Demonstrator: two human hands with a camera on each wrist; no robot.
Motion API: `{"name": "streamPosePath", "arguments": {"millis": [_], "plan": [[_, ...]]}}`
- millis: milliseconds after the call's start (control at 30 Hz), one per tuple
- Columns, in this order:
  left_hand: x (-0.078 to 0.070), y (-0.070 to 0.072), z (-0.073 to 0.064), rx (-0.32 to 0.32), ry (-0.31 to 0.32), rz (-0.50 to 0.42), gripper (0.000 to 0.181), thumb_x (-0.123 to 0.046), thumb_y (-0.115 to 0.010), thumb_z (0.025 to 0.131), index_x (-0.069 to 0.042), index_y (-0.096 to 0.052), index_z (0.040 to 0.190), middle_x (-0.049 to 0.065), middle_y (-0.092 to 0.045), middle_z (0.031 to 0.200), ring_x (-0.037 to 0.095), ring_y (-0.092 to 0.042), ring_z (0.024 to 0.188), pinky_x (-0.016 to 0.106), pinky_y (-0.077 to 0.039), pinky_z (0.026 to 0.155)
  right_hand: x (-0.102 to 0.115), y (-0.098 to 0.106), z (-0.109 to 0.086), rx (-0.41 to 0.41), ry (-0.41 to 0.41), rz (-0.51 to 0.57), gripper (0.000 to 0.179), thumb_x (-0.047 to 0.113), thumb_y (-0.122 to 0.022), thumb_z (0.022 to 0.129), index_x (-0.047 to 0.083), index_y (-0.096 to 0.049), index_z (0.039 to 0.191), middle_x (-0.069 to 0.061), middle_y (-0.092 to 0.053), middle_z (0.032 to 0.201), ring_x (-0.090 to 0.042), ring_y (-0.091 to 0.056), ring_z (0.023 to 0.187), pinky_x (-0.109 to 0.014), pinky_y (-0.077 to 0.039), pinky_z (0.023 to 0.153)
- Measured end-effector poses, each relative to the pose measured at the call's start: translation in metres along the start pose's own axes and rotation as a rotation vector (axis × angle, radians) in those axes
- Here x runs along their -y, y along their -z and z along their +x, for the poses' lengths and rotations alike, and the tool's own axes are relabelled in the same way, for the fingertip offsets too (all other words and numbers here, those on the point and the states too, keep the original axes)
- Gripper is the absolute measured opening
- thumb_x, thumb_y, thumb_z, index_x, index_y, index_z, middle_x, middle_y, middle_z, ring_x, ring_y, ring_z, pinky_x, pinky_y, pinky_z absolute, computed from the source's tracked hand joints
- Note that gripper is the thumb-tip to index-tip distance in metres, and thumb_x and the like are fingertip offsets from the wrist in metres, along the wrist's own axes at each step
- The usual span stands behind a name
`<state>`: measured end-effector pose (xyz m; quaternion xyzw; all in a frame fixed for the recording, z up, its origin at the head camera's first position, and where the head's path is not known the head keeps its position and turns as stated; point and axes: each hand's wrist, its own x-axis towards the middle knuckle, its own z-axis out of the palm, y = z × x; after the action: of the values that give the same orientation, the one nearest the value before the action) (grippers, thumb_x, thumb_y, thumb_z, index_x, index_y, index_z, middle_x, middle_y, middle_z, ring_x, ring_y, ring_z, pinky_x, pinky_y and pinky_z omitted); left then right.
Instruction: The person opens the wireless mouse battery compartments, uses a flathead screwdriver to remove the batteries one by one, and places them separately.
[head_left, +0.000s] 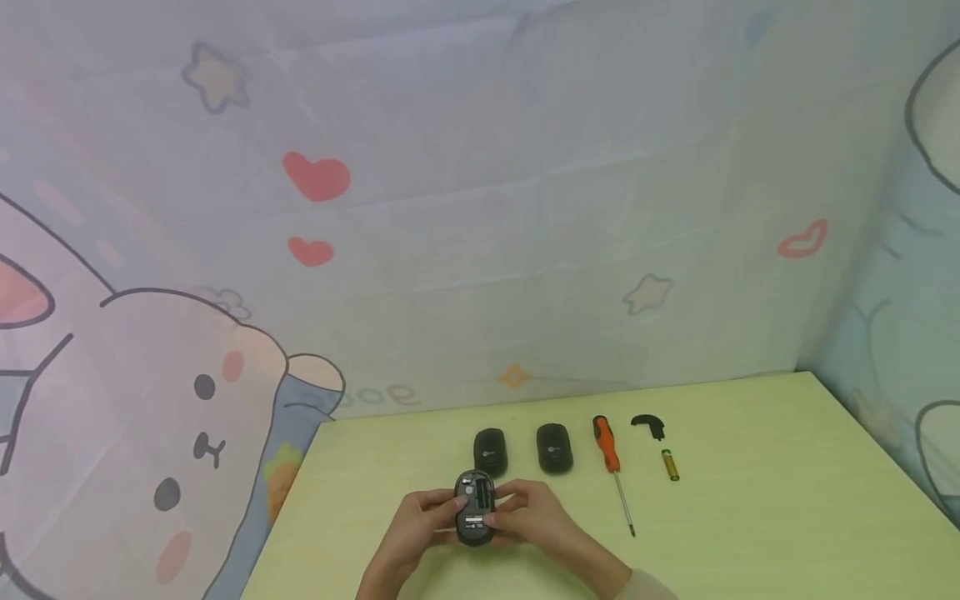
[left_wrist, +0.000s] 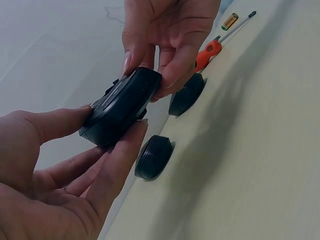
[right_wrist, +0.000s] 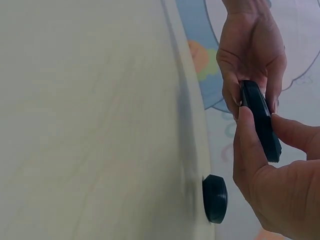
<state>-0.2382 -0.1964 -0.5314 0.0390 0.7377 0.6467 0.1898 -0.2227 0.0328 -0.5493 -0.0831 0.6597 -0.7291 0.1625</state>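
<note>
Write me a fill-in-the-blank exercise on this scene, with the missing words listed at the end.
1. The left hand and the right hand hold a black mouse whose underside faces the ____ camera.
2. On the table, ____ other mice lie beyond the hands.
3. Of the two ends of the screwdriver, the one nearer the person is the ____.
4. Of the battery and the curved black piece, the ____ lies nearer the person.

Missing words: head; two; tip; battery.

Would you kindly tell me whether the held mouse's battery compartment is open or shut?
Open: the held mouse shows a dark, uncovered slot on its underside, and a black piece lies near a battery.
</note>
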Motion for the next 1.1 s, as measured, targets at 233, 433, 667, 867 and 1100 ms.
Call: {"name": "streamPosePath", "arguments": {"millis": [233,433,667,867,1100], "plan": [[0.004,0.015,0.006,-0.073,-0.012,0.011,0.055,-0.024,-0.069,0.102,0.015,-0.057,0.138,0.018,-0.079,0.115,0.020,-0.079,0.096,0.035,-0.069,0.083,-0.003,-0.013,0.017,-0.029,0.009,0.013,0.046,0.004,-0.079,0.089,-0.011,-0.062,0.129,-0.014,-0.074,0.095,-0.018,-0.077,0.079,-0.040,-0.070,0.079],[0.007,0.026,0.011,-0.151,0.012,0.021,0.058,-0.026,-0.072,0.101,0.016,-0.057,0.138,0.018,-0.079,0.112,0.019,-0.079,0.092,0.033,-0.069,0.078,-0.003,-0.024,0.029,-0.058,-0.005,0.014,0.046,0.002,-0.078,0.090,-0.013,-0.060,0.130,-0.018,-0.075,0.100,-0.020,-0.078,0.083,-0.039,-0.069,0.081],[0.013,0.041,0.023,-0.212,0.036,0.028,0.059,-0.028,-0.074,0.099,0.015,-0.058,0.137,0.011,-0.079,0.102,0.015,-0.077,0.087,0.027,-0.067,0.073,-0.015,-0.035,0.053,-0.094,0.028,0.026,0.043,0.000,-0.076,0.090,-0.016,-0.060,0.127,-0.023,-0.076,0.102,-0.024,-0.080,0.084,-0.039,-0.069,0.079],[0.018,0.057,0.033,-0.232,0.043,0.043,0.055,-0.027,-0.072,0.101,0.014,-0.061,0.135,0.012,-0.079,0.105,0.016,-0.077,0.088,0.028,-0.067,0.075,-0.023,-0.047,0.070,-0.116,0.040,0.038,0.043,0.000,-0.074,0.091,-0.017,-0.061,0.129,-0.024,-0.074,0.104,-0.028,-0.080,0.086,-0.040,-0.069,0.080],[0.017,0.072,0.045,-0.255,0.043,0.053,0.051,-0.026,-0.072,0.101,0.012,-0.064,0.134,0.017,-0.077,0.112,0.019,-0.077,0.093,0.028,-0.067,0.074,-0.021,-0.062,0.085,-0.198,0.034,0.052,0.041,0.000,-0.073,0.093,-0.018,-0.062,0.128,-0.027,-0.074,0.110,-0.029,-0.079,0.090,-0.037,-0.069,0.079]]}}
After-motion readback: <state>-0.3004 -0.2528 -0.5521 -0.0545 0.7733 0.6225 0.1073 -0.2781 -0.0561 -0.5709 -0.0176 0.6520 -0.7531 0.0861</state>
